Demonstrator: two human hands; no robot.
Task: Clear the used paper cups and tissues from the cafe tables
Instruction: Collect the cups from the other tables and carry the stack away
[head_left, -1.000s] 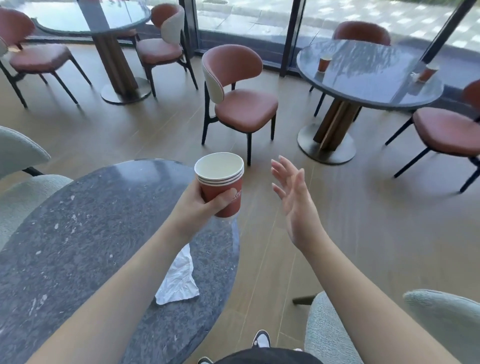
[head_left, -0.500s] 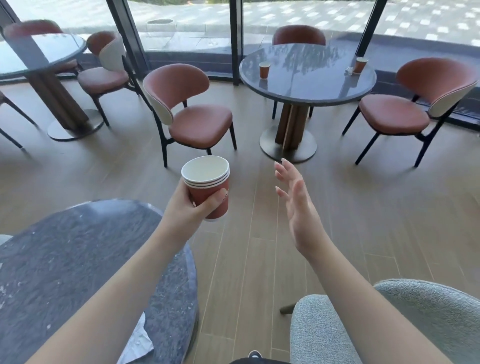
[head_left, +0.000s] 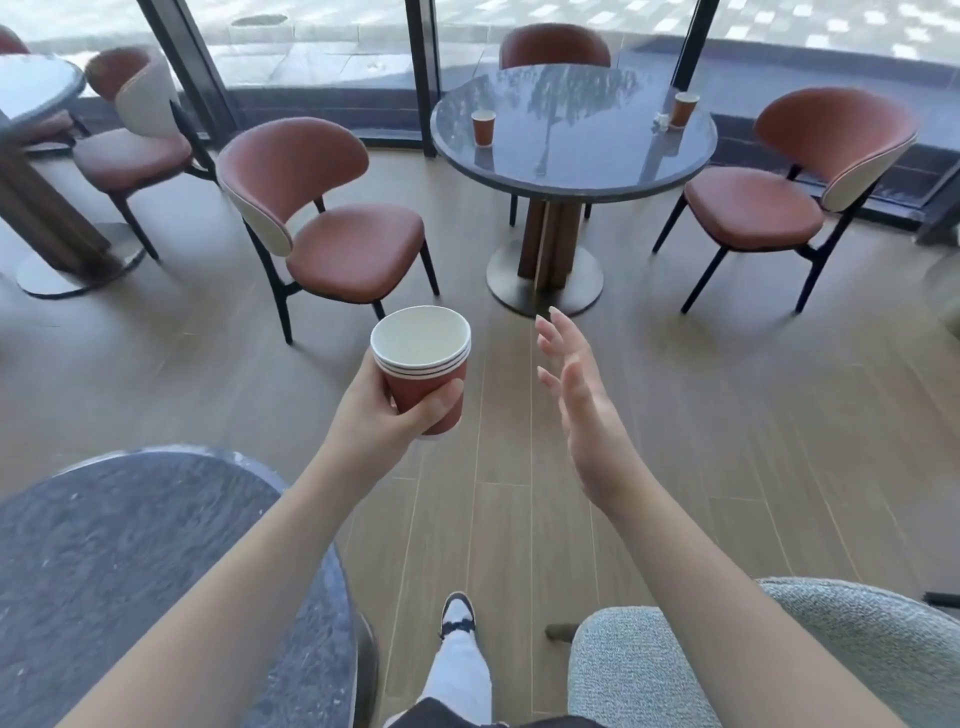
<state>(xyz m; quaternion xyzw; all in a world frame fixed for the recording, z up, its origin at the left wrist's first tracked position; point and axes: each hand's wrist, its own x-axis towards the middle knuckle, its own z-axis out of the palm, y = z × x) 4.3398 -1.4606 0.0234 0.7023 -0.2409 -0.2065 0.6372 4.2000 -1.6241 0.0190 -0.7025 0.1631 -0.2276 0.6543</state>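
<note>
My left hand (head_left: 387, 421) grips a stack of nested red paper cups (head_left: 423, 371), held upright in the air above the wooden floor. To its right my right hand (head_left: 579, 402) is raised with straight, spread fingers and holds nothing. Ahead stands a round dark table (head_left: 571, 156). One red paper cup (head_left: 483, 127) stands on its left side. A second red cup (head_left: 685, 109) stands near its right rim, with a small crumpled tissue (head_left: 662, 122) beside it.
Red chairs stand left (head_left: 332, 228), right (head_left: 789, 197) and behind (head_left: 553, 47) the far table. A dark marble table (head_left: 130, 571) fills the lower left, a grey chair (head_left: 779, 660) the lower right. Another table (head_left: 31, 104) is far left. Glass walls lie beyond.
The view has swung right and moved toward the far table, which now looks closer. The near table's tissue has left the view. Both hands keep their poses.
</note>
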